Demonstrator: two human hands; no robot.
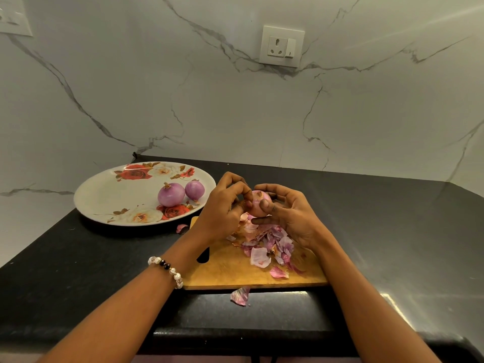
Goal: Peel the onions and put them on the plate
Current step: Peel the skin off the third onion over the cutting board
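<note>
A pale pink onion [258, 204] is held above the wooden cutting board [235, 271]. My right hand [285, 213] grips it from the right, thumb on its front. My left hand [226, 205] pinches at the onion's left side with fingertips and thumb. Under both hands a pile of pink onion skins [267, 244] lies on the board. Two peeled purple onions, a larger one [170, 195] and a smaller one [194, 189], sit on the right part of a white plate [104, 197] with a rose pattern.
The black counter [392, 218] runs to a marble wall with a socket [282, 46]. Loose skins lie off the board: one [240, 296] at the front edge, one [181, 227] by the plate. The counter's front edge [235, 334] is close below.
</note>
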